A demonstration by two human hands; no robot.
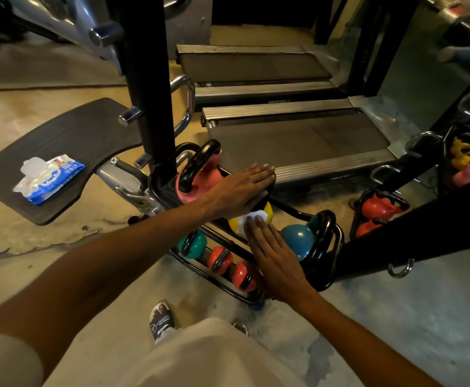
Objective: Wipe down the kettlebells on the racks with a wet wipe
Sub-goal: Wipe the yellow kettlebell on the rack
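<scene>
A yellow kettlebell [267, 216] sits in the middle of the black rack's [339, 236] upper row, between a pink kettlebell [200, 180] and a blue kettlebell [298, 238]. My left hand [242, 188] lies flat with straight fingers on top of the yellow one's black handle. My right hand [272, 255] presses a white wet wipe [252, 215] against the yellow ball with flat fingers. The lower row holds a green kettlebell [193, 244] and two red kettlebells [219, 259].
A blue pack of wet wipes [49, 178] lies open on a black footplate [69, 141] to the left. A black machine column [150, 88] rises behind the rack. Treadmill decks [298, 138] lie beyond. Another rack with red kettlebells [379, 210] stands at right.
</scene>
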